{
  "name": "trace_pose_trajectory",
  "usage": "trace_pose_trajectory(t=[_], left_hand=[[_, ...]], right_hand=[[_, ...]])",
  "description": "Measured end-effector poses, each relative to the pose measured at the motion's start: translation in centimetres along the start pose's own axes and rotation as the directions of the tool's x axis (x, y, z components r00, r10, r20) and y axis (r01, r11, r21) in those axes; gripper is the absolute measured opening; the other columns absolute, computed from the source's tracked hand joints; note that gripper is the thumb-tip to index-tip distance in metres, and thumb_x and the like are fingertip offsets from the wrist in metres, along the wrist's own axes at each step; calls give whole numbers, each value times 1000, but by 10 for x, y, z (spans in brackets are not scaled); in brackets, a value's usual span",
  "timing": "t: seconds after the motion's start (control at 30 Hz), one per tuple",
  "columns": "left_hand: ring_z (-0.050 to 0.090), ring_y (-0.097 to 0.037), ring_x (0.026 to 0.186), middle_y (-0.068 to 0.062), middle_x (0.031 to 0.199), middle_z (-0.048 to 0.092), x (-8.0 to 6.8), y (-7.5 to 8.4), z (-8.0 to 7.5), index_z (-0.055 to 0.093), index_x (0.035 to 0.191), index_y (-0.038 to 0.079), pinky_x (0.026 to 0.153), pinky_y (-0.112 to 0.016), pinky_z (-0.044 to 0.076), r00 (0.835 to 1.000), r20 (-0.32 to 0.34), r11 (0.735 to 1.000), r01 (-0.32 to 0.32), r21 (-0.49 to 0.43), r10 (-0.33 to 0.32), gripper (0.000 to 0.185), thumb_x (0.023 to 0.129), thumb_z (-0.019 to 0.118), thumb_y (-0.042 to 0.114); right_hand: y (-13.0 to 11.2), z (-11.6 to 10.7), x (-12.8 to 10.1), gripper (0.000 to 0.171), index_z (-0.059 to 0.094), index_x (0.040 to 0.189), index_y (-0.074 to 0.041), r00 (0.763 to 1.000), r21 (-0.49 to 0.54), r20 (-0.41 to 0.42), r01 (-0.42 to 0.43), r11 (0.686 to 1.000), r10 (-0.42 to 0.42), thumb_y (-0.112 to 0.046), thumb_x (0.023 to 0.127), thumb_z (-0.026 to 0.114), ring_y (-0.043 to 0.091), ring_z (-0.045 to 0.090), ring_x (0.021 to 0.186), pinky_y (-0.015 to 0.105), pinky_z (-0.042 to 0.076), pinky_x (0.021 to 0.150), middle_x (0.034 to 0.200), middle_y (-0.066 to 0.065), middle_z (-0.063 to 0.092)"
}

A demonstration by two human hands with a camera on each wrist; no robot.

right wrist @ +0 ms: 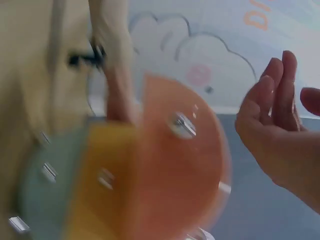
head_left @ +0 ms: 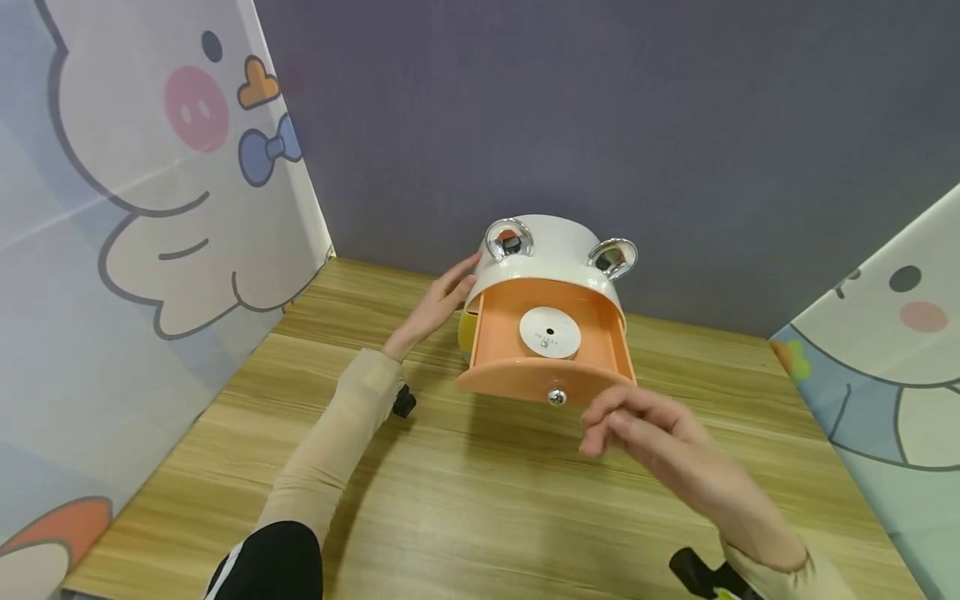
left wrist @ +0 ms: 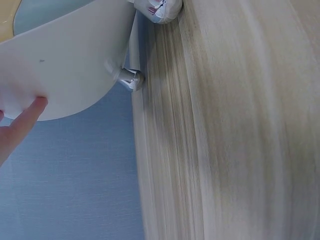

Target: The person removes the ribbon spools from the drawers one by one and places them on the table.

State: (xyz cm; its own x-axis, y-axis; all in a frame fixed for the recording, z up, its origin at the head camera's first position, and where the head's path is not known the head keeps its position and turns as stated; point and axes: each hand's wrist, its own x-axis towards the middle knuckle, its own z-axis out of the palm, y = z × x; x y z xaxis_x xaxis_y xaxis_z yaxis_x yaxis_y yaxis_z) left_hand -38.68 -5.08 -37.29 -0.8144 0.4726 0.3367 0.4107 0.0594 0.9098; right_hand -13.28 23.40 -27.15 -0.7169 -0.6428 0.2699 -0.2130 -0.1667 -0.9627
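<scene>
A small white drawer cabinet (head_left: 551,242) with chrome, ear-shaped pieces stands at the back of the wooden table. Its top orange drawer (head_left: 498,337) is pulled out, and inside lies a white round disc (head_left: 542,321) with a small dark hole. The person's left hand (head_left: 437,304) rests against the cabinet's left side; in the left wrist view a fingertip touches the pale wall (left wrist: 75,65). In front of the drawer's right corner, near the chrome knob (head_left: 557,397), hovers the right hand (head_left: 667,442). Its fingers are loosely bent, holding nothing.
Below the orange drawer, the right wrist view shows a yellow drawer (right wrist: 102,205) and a green one (right wrist: 50,200), blurred. A dark grey panel (head_left: 675,150) rises behind the cabinet. Cartoon-printed panels (head_left: 150,275) flank the wooden table (head_left: 465,517).
</scene>
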Motion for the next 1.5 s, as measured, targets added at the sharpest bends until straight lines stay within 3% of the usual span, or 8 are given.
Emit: trace_pose_trajectory(t=[0.07,0.17,0.4,0.5,0.57,0.83,1.23,1.5], left_hand=[[53,-31,132,-5,162,32,1,0,0,28,157,35,108,-47,51,1000,-2,1000,5,-4,-5,51,107,39,38],[53,-32,132,-8,161,34,0,0,1,29,157,33,108,-47,51,1000,-5,1000,13,-19,-13,50,108,39,35],[53,-32,132,-9,161,35,-3,-7,2,29,156,35,109,-46,50,999,-13,999,31,-24,-32,51,107,41,39],[53,-32,133,-9,161,34,-5,-9,3,29,156,34,110,-46,50,999,-19,999,33,-28,-34,51,107,41,38],[52,-33,134,-9,162,32,-6,-10,5,28,157,32,110,-46,49,999,-18,999,29,-33,-30,51,107,41,36],[50,-30,136,-3,165,27,-5,-9,7,28,157,32,109,-46,50,1000,-12,999,5,-40,-6,52,107,41,38],[49,-32,137,-3,165,26,-2,-4,5,28,157,30,109,-45,50,1000,-6,1000,-17,-25,17,51,108,40,34],[44,-36,141,-6,166,23,0,-2,2,26,158,25,111,-49,48,1000,-7,999,-12,-38,11,52,109,39,25]], right_hand=[[-18,-8,7,32,59,119,3,994,-254,-102,11,967,-38,10,103,33,15,69,100,24,56,91,104,-1,73],[-34,-23,25,24,61,117,3,981,-521,-165,6,854,-107,8,101,45,12,70,98,20,58,86,103,-1,74],[-18,-59,68,34,63,130,-16,994,-870,-86,-39,491,-73,-11,96,65,11,67,110,20,55,92,125,1,70],[-6,-68,79,48,58,137,-16,1000,-923,-25,-21,383,-5,-18,92,73,18,62,119,31,52,100,134,3,65],[0,-71,83,57,55,141,-14,999,-931,0,-15,365,39,-20,88,76,22,57,128,37,48,105,140,4,60],[16,-80,95,76,46,147,-7,985,-899,26,-52,436,173,-27,82,81,28,46,137,50,41,112,148,8,51],[21,-80,101,72,51,142,-4,989,-924,38,-20,382,142,-24,81,82,27,52,132,48,43,110,141,9,58],[17,-76,106,68,55,138,-4,991,-952,50,10,307,124,-27,80,81,27,56,126,47,47,105,135,9,62]])
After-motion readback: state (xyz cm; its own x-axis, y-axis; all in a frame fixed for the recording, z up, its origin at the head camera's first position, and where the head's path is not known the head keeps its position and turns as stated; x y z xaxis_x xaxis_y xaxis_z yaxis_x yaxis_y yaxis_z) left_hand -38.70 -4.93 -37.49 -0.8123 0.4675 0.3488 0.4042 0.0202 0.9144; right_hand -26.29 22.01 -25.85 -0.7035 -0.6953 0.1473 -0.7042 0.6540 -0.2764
